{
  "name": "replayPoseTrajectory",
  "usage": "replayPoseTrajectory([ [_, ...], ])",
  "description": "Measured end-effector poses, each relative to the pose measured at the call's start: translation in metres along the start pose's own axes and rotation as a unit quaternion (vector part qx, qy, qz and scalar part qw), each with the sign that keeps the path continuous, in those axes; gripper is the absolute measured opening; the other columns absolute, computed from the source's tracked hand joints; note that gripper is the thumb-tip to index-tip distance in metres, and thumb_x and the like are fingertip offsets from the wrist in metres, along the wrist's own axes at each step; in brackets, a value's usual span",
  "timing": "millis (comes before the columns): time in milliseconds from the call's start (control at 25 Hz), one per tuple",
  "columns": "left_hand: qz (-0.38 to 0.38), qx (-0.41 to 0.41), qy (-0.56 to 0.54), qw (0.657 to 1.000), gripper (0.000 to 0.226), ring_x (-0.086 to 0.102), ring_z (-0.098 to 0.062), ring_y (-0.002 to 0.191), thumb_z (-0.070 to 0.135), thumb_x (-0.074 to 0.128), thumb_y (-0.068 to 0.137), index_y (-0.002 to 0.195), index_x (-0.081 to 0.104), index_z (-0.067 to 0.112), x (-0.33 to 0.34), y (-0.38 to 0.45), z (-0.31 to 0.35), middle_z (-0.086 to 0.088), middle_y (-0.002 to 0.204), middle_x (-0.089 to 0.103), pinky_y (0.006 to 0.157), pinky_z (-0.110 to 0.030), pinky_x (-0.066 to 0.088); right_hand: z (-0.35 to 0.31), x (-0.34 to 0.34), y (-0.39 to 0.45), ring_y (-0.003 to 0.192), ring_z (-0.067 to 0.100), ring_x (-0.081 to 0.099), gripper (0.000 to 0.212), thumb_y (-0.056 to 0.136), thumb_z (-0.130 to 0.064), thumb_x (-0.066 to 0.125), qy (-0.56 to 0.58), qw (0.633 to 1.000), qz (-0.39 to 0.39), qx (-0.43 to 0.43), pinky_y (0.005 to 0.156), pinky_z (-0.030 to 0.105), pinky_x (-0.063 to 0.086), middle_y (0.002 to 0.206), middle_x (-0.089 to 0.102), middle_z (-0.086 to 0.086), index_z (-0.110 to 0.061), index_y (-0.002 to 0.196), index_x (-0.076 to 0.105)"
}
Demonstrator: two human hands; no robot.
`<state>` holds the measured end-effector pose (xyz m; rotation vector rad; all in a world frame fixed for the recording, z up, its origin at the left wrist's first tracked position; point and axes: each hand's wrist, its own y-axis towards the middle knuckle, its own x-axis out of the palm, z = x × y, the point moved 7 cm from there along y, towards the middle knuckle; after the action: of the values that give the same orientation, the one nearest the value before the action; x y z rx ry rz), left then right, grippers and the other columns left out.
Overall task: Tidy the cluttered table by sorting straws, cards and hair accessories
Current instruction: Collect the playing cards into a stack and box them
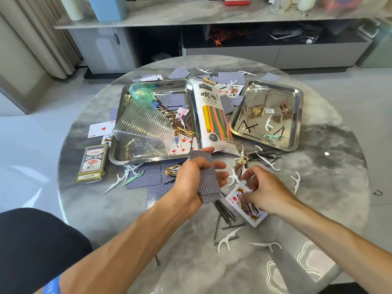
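My left hand [191, 183] grips a stack of blue-backed playing cards [206, 179] above the round marble table [106, 219]. My right hand [263, 189] hovers with curled fingers over a face-up red queen card [250, 213]; whether the fingers touch it is unclear. More blue-backed cards [148, 179] lie under and left of my left hand. A bag of coloured straws [214, 117] lies between two steel trays. Black bobby pins [224, 211] sit below my left hand and more bobby pins [263, 157] lie past my right hand. A gold hair clip [240, 163] lies between.
The left steel tray [152, 159] holds a tipped clear ribbed cup [144, 126], green balls, clips and cards. The right tray [297, 115] holds pins, clips and floss picks. A card box [92, 163] stands at the left. White floss picks [227, 238] are scattered about.
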<state>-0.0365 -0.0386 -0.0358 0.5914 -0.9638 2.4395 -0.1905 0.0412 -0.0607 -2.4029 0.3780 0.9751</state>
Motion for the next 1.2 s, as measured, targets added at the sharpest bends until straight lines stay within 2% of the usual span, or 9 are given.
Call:
replayPoseTrajectory([
  [120, -0.005, -0.004, -0.002, 1.0, 0.043, 0.065, -0.03, 0.065, -0.004, 0.034, 0.088, 0.119, 0.06, 0.009, 0.003, 0.001, -0.001, -0.018, 0.083, 0.067, 0.067, -0.04, 0.055, 0.01, -0.015, 0.009, 0.043, 0.0, 0.049, 0.021, 0.072, -0.02, 0.087, 0.08, 0.996, 0.022, 0.037, 0.041, 0.014, 0.036, 0.059, 0.056, -0.008, -0.016, 0.078, 0.068],
  [320, -0.012, -0.005, 0.005, 1.0, 0.042, 0.065, -0.029, 0.065, -0.003, 0.034, 0.087, 0.116, 0.062, 0.011, 0.003, 0.002, -0.003, -0.017, 0.081, 0.068, 0.068, -0.039, 0.054, 0.012, -0.049, 0.013, 0.053, 0.014, 0.05, 0.047, 0.062, -0.043, 0.09, 0.108, 0.988, 0.103, 0.04, 0.055, 0.028, 0.036, 0.057, 0.061, 0.003, -0.008, 0.066, 0.059],
  [440, -0.016, -0.009, 0.01, 1.0, 0.041, 0.065, -0.028, 0.064, -0.003, 0.035, 0.087, 0.114, 0.062, 0.011, 0.003, 0.002, -0.005, -0.016, 0.08, 0.069, 0.068, -0.038, 0.053, 0.001, -0.062, 0.012, 0.043, 0.008, 0.04, 0.045, 0.062, -0.039, 0.091, 0.088, 0.99, 0.112, 0.001, 0.048, 0.026, 0.029, 0.048, 0.05, -0.007, -0.011, 0.067, 0.057],
  [640, -0.023, -0.008, 0.018, 1.0, 0.04, 0.065, -0.027, 0.062, -0.003, 0.035, 0.088, 0.115, 0.062, 0.011, 0.003, 0.002, -0.005, -0.015, 0.078, 0.069, 0.064, -0.036, 0.053, -0.024, -0.068, 0.002, 0.055, 0.01, 0.05, 0.026, 0.071, -0.023, 0.088, -0.047, 0.993, 0.086, -0.064, 0.055, 0.026, 0.038, 0.064, 0.062, -0.004, -0.021, 0.072, 0.061],
  [800, -0.045, -0.033, 0.057, 0.997, 0.027, 0.064, -0.025, 0.063, 0.017, 0.046, 0.097, 0.12, 0.06, 0.009, 0.004, -0.006, -0.006, -0.014, 0.08, 0.067, 0.059, -0.033, 0.049, -0.075, -0.076, -0.029, 0.057, 0.003, 0.052, 0.026, 0.076, -0.016, 0.082, -0.015, 0.942, 0.188, -0.278, 0.052, 0.011, 0.035, 0.064, 0.059, -0.013, -0.024, 0.07, 0.058],
  [880, -0.105, -0.079, 0.047, 0.99, 0.037, 0.063, -0.024, 0.067, 0.04, 0.05, 0.096, 0.111, 0.065, 0.009, 0.008, -0.014, -0.006, -0.012, 0.083, 0.066, 0.061, -0.033, 0.045, -0.102, -0.06, -0.051, 0.066, 0.009, 0.057, 0.026, 0.074, -0.001, 0.078, -0.022, 0.895, 0.184, -0.405, 0.058, 0.024, 0.048, 0.074, 0.058, -0.01, -0.017, 0.074, 0.057],
  [960, -0.145, -0.098, 0.023, 0.984, 0.033, 0.059, -0.023, 0.067, 0.039, 0.055, 0.093, 0.098, 0.068, 0.01, 0.005, -0.02, -0.004, -0.011, 0.08, 0.063, 0.063, -0.033, 0.044, -0.121, -0.029, -0.06, 0.074, 0.024, 0.062, 0.026, 0.066, 0.009, 0.072, -0.093, 0.865, 0.161, -0.465, 0.06, 0.039, 0.052, 0.084, 0.062, 0.0, -0.012, 0.076, 0.059],
  [1120, -0.022, -0.061, 0.024, 0.998, 0.025, 0.058, -0.023, 0.054, 0.004, 0.045, 0.091, 0.11, 0.06, 0.006, -0.039, -0.017, 0.009, -0.012, 0.069, 0.063, 0.053, -0.029, 0.047, -0.135, 0.009, -0.048, 0.098, 0.023, 0.064, 0.032, 0.067, 0.007, 0.055, -0.114, 0.865, 0.07, -0.483, 0.087, 0.037, 0.052, 0.099, 0.07, 0.0, -0.012, 0.087, 0.07],
  [1200, 0.051, 0.014, 0.192, 0.98, 0.033, 0.062, -0.023, 0.054, -0.005, 0.044, 0.086, 0.111, 0.06, 0.012, -0.07, -0.018, 0.032, -0.011, 0.082, 0.07, 0.052, -0.028, 0.048, -0.132, 0.013, -0.035, 0.095, 0.022, 0.064, 0.034, 0.069, 0.0, 0.05, -0.108, 0.883, 0.082, -0.449, 0.085, 0.038, 0.054, 0.101, 0.071, 0.0, -0.012, 0.092, 0.071],
])
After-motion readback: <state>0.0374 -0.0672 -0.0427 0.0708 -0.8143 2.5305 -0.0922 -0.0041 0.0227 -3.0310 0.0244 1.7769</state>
